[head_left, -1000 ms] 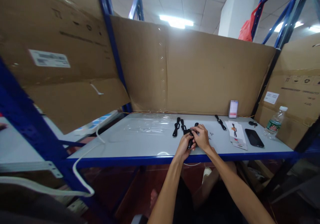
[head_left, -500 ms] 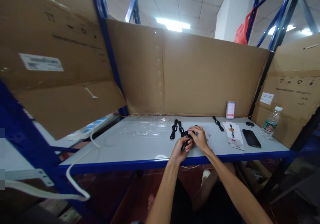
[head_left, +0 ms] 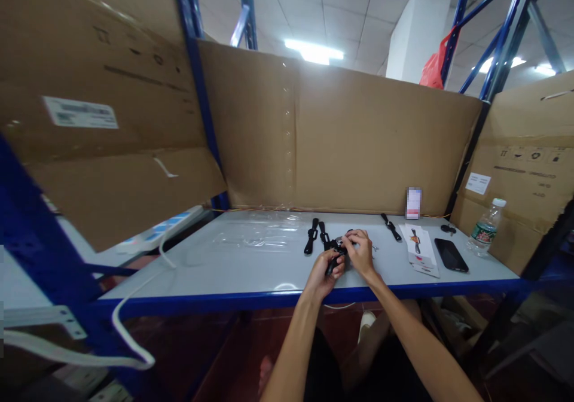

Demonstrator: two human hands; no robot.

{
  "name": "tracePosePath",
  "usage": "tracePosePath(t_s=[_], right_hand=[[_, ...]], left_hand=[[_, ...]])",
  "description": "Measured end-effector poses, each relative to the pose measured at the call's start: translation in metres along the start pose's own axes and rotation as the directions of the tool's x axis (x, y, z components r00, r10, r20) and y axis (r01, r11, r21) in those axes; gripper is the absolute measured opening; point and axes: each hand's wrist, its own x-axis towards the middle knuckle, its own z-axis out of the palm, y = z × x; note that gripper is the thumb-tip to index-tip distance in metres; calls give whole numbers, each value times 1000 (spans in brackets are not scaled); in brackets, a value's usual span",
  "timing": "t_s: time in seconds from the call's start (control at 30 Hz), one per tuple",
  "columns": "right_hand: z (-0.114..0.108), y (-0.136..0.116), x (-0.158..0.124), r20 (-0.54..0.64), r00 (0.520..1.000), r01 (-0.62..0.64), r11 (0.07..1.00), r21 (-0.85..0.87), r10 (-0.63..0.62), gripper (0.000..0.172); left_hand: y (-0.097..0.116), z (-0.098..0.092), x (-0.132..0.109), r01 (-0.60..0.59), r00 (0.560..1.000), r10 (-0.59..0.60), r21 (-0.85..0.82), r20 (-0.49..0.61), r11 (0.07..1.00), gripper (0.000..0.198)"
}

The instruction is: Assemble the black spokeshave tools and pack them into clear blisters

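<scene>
Left hand: fingers curled closed around a black handled piece, whose near end slants toward the lower left; right hand: thumb and fingertips pinched together at the piece's upper part; whether they hold a small part cannot be told.
Change over the last second: slight; the piece now looks more slanted in the left hand, and the right fingertips have shifted a little along it; both hands remain on it, so I judge this to be fine adjustment of one piece, not a changeover.
Piece's position: in both hands, above the front of the table; small metal bits just beside the right hand, partly hidden by it; two black tools beyond, to the left; another black tool farther off, right; printed cards near it; cardboard panel behind.
</scene>
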Motion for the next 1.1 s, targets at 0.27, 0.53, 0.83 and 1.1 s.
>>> tracePosePath(t_s=[0.27, 0.53, 0.83, 1.1], right_hand=[[1, 0, 0, 27, 999, 22, 999, -29, -21, 22], [1, -4, -1, 100, 995, -15, 1000, -24, 17, 15], [4, -3, -4, 76, 997, 20, 996, -84, -13, 19], [9, -6, -3, 114, 994, 15, 988, -152, 2, 13]], left_hand=[[-1, -1, 2, -3, 1000, 3, -3, -13, 1000, 24], [-2, -1, 1, -22, 1000, 21, 33, 23, 999, 24], [-3, 0, 1, -52, 999, 52, 81, 5, 995, 23], [-3, -2, 2, -27, 1000, 28, 84, -11, 996, 23]])
